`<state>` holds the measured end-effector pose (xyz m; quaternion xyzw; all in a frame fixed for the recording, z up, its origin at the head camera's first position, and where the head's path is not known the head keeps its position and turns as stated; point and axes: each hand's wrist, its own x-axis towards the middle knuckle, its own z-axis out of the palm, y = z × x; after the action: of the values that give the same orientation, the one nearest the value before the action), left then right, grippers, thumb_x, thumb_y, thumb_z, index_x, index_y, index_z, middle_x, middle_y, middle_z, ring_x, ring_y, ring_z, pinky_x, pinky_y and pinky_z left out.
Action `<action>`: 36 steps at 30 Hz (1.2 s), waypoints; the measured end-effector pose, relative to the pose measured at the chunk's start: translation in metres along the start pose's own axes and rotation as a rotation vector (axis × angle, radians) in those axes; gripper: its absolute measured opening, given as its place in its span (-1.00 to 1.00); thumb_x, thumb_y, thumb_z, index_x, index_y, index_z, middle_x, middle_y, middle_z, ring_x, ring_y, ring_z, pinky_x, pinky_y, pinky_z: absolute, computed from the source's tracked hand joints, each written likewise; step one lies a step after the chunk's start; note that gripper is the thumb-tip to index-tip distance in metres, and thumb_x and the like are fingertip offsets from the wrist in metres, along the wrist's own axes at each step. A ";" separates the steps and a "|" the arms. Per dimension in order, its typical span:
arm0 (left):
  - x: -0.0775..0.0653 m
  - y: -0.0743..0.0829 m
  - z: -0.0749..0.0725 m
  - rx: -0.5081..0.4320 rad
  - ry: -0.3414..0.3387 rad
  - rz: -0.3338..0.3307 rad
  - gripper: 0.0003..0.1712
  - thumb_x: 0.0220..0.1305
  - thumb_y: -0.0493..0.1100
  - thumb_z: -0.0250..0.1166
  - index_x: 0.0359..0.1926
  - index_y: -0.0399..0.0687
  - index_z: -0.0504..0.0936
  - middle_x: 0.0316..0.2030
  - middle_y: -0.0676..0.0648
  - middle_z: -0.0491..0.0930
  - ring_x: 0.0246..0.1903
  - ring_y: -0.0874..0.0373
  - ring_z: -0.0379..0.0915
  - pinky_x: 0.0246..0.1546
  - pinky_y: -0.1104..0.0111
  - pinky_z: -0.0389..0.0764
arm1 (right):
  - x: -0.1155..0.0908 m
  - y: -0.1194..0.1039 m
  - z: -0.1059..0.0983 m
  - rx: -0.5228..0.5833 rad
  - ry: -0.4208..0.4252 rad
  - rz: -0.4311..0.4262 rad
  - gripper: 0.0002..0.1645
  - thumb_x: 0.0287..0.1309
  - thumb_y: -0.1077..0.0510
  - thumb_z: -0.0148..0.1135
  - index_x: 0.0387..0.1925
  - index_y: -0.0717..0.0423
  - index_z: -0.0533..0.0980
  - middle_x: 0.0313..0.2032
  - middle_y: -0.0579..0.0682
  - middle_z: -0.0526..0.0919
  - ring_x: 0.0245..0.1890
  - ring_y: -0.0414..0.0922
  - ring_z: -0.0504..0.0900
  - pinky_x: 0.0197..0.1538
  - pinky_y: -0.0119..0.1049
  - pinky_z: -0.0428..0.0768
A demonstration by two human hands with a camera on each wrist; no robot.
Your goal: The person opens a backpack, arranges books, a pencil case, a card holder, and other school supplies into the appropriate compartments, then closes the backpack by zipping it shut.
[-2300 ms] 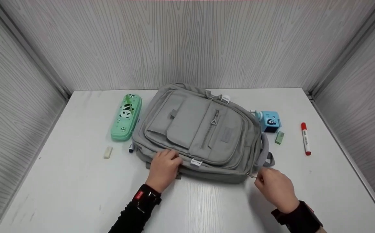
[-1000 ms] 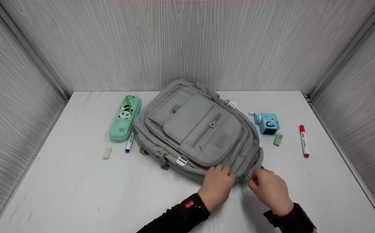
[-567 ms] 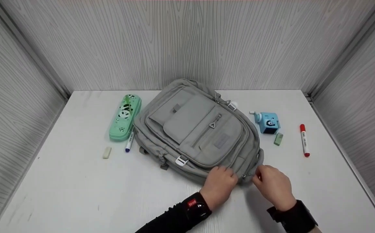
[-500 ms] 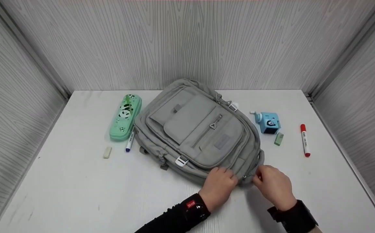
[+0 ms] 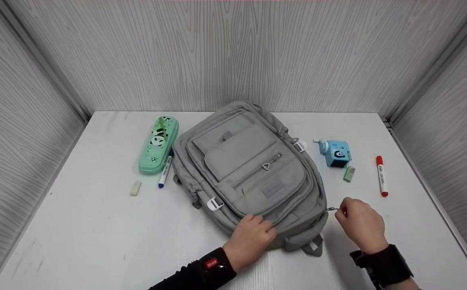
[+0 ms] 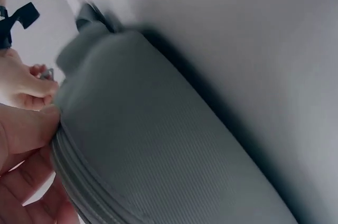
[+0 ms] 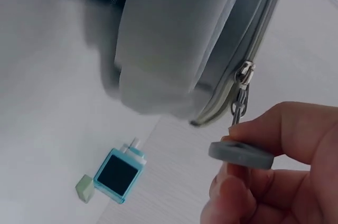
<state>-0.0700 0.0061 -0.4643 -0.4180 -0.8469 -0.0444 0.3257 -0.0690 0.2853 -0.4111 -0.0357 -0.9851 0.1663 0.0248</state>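
A grey backpack lies front side up on the table, turned at a slant, its carry handle toward the near right. My left hand grips the bag's near edge; in the left wrist view the thumb presses the fabric beside the zipper seam and the fingers curl beneath. Off the bag's right side, my right hand pinches a zipper's pull tab between thumb and fingers. A metal slider links the tab to the zipper track. Whether the zipper behind the slider is parted is unclear.
To the left are a green panda pencil case, a blue-capped marker and a white eraser. Right of the bag stand a blue pencil sharpener, a green eraser and a red marker. Panels border the table.
The backpack has turned clockwise, its handle end swinging nearer. My right hand has moved right with the zipper pull. My left hand, still gripping the edge, has shifted left and nearer.
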 end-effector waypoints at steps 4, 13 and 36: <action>-0.011 -0.015 -0.004 -0.009 -0.009 0.002 -0.86 -0.13 -0.22 0.39 -0.51 0.17 0.65 -0.50 0.19 0.58 -0.46 0.28 0.46 -0.33 0.43 0.41 | 0.002 0.003 0.000 -0.002 -0.021 0.024 -0.88 0.11 0.27 0.13 -0.51 0.18 0.53 -0.59 0.01 0.54 -0.62 -0.13 0.42 -0.59 -0.29 0.29; -0.040 -0.056 -0.009 0.017 0.064 -0.032 -0.79 -0.22 -0.33 0.36 -0.54 0.11 0.62 -0.52 0.15 0.56 -0.46 0.21 0.42 -0.38 0.38 0.36 | 0.006 0.003 0.006 0.005 -0.074 0.056 -0.87 0.14 0.24 0.14 -0.47 0.20 0.55 -0.58 0.01 0.55 -0.60 -0.12 0.43 -0.59 -0.29 0.31; -0.077 -0.152 -0.012 0.149 0.099 -0.311 -0.80 -0.16 -0.39 0.37 -0.55 -0.03 0.55 -0.46 -0.03 0.49 -0.44 0.00 0.41 -0.41 0.22 0.35 | 0.018 -0.014 0.023 0.037 -0.122 0.061 -0.85 0.15 0.24 0.12 -0.46 0.22 0.56 -0.57 0.03 0.55 -0.57 -0.12 0.46 -0.56 -0.30 0.34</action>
<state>-0.1417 -0.1490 -0.4705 -0.2541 -0.8851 -0.0521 0.3863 -0.0893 0.2657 -0.4279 -0.0551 -0.9800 0.1868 -0.0397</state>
